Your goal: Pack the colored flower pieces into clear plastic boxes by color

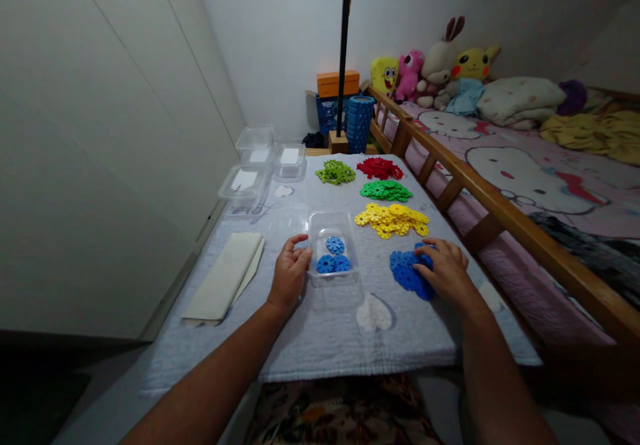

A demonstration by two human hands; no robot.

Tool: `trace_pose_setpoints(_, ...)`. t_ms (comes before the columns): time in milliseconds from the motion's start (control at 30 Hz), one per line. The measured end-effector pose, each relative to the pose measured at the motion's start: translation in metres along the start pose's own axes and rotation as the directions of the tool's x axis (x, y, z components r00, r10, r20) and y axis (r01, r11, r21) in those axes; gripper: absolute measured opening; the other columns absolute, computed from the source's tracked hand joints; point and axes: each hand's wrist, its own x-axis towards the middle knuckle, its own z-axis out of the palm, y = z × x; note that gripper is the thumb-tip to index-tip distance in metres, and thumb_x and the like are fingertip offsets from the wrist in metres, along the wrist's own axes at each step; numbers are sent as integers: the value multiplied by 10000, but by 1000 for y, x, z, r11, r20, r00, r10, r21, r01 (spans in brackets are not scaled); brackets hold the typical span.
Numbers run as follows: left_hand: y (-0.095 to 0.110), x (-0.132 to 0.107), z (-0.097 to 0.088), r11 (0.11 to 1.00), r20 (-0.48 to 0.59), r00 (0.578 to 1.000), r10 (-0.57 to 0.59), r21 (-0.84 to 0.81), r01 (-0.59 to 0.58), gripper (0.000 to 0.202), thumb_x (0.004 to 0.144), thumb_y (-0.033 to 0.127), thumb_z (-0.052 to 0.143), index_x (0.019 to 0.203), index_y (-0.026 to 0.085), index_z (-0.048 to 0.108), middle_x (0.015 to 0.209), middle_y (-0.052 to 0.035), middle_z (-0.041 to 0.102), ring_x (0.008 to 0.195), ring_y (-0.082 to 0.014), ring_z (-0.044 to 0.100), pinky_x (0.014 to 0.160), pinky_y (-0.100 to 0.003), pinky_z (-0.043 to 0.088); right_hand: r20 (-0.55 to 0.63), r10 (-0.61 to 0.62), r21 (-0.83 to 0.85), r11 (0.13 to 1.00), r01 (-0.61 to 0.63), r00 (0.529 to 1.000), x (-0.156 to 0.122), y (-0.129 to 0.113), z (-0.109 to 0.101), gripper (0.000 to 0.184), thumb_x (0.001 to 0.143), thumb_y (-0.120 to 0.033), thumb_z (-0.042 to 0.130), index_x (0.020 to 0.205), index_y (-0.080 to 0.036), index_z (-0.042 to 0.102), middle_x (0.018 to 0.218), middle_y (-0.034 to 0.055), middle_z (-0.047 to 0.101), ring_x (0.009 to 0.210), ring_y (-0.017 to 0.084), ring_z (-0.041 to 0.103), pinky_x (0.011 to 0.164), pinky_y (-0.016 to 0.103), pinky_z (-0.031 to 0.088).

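A clear plastic container (354, 262) stands in front of me with several blue flower-shaped plastic discs (335, 245) in its bottom. My left hand (291, 268) grips its left wall, thumb and fingers at the rim. To the right lies a pile of blue flower-shaped discs (406, 273). My right hand (447, 270) reaches over that pile, with thumb and fingers curled round a blue disc at its right side. The fingertips are partly hidden among the discs. Farther back are piles of yellow discs (393, 220), green discs (386, 190), red discs (380, 168) and light green discs (335, 172).
Clear containers (243, 185) with white paper slips stand at the back left of the cloth-covered table (320, 352). Folded cream-coloured material (225, 278) lies at left. A black pole (343, 52) rises behind the table. A wooden bed rail (480, 212) runs along the right.
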Motion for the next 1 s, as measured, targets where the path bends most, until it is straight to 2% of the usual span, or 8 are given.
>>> trace_pose_setpoints(100,1,0,0,1000,1,1000,-9,2,9,416,833,378,658,1189,187,559,563,105,446,487,-86,372,504,-195,288,43,20,75,997,-23,999,4,-5,-12,112,778,-274,649,852,-257,730,1140,89,680,1114,325,548,956,492,413)
trace_pose_setpoints(233,0,0,0,1000,10,1000,-7,0,7,415,845,383,650,1194,181,549,564,105,441,499,-88,377,513,-197,295,129,-68,311,950,24,989,15,-20,-36,119,817,-301,611,761,-236,694,890,57,694,908,250,623,871,406,462)
trace_pose_setpoints(367,1,-1,1,1000,4,1000,3,0,-3,390,849,360,639,1182,175,554,563,104,444,504,-88,382,517,-198,299,148,-136,524,851,39,980,31,-58,-51,125,829,-311,625,775,-222,694,812,31,707,795,205,645,756,331,483)
trace_pose_setpoints(467,3,-2,3,1000,-2,1000,-6,-10,6,406,839,366,647,1185,176,552,563,105,451,499,-89,388,511,-197,295,108,-182,609,789,80,977,47,-98,-46,96,847,-269,630,837,-210,705,821,26,719,765,187,650,726,310,482)
trace_pose_setpoints(600,7,-3,4,999,-15,999,-31,-6,31,428,813,389,672,1171,182,561,551,109,449,489,-92,400,498,-197,284,65,-238,551,818,164,969,64,-144,-27,113,846,-170,652,926,-210,723,861,43,730,822,196,641,821,345,460)
trace_pose_setpoints(700,10,-4,5,999,-20,999,-40,-11,40,431,799,407,684,1153,188,572,539,108,448,478,-94,404,488,-198,273,31,-255,416,882,219,967,70,-162,-11,123,872,-169,648,917,-240,739,905,56,729,951,230,613,978,446,388)
trace_pose_setpoints(867,11,-4,6,999,-19,999,-33,-7,33,434,801,413,684,1151,185,568,533,108,454,475,-93,398,486,-199,267,76,-336,287,909,302,939,68,-165,7,183,915,-174,594,935,-273,746,959,46,743,1084,257,560,1129,617,159)
trace_pose_setpoints(1000,7,-3,4,1000,-9,1000,-20,12,20,423,825,406,663,1166,177,563,544,102,464,482,-92,393,495,-202,283,-3,-324,270,910,313,946,67,-151,6,222,889,-168,604,1034,-273,735,1299,64,691,1226,305,486,1128,620,181)
